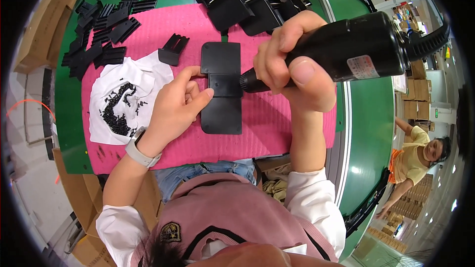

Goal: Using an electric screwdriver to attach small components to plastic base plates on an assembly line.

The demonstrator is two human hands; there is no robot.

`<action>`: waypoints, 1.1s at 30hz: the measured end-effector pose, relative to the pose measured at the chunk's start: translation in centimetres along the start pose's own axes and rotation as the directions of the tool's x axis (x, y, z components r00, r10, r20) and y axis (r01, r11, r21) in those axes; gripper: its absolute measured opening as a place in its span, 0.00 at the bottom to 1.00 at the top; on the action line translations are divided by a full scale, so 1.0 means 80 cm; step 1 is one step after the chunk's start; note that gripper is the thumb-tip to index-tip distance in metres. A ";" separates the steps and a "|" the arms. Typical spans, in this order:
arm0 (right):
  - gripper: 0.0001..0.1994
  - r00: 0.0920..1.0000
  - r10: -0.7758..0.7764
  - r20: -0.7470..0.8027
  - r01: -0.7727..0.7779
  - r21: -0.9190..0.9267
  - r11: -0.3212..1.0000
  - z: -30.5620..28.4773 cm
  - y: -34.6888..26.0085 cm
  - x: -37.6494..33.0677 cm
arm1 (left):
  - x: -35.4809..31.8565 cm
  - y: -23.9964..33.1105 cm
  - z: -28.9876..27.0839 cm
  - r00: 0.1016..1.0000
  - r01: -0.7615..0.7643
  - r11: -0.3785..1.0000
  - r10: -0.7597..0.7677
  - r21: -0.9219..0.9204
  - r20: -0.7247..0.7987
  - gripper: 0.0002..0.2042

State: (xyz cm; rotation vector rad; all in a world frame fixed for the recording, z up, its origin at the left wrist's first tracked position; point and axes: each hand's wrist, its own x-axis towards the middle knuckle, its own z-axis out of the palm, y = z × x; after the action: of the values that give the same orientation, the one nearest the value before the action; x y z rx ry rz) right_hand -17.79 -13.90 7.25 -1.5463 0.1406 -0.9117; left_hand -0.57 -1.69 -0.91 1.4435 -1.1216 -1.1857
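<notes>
A black plastic panel (221,116) with a separate-looking middle section lies flat on the pink mat (267,133). My left hand (180,96) grips its left edge, thumb and fingers bent against the middle section. In my right hand (297,64) is a black electric screwdriver (346,44), its fingers wrapped round the body. The screwdriver's narrow end points left, just by the panel's right edge; I cannot tell whether they touch. Left of my left hand, many small black screws (116,116) are heaped on a white cloth (101,96).
A loose black clip-like piece (174,49) rests above the cloth. Similar black pieces (118,20) pile up at the far left, and larger black panels (222,0) stack at the far side. A green conveyor table (366,133) runs on the right, where another person (415,158) stands beyond it.
</notes>
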 end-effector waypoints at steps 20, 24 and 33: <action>0.28 0.877 0.102 -0.470 -0.130 -0.027 0.991 -0.016 -0.052 -0.037 | -0.016 0.016 -0.003 0.984 -0.120 0.955 0.150 0.272 -0.093 0.24; 0.23 0.695 0.246 -0.676 -0.595 -0.348 0.724 -0.108 -0.027 -0.098 | -0.034 0.019 -0.001 0.975 -0.221 0.892 0.209 0.394 0.075 0.34; 0.34 0.983 -0.010 0.185 0.185 -0.982 0.035 0.056 -0.077 -0.023 | -0.053 0.057 -0.003 0.899 -0.431 0.861 0.437 0.269 0.040 0.08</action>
State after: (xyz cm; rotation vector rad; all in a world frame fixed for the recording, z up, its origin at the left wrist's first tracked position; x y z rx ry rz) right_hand -18.84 -7.90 12.25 -3.0400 0.7525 -0.7807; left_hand -1.25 1.81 4.21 1.2994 -1.5444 -0.7129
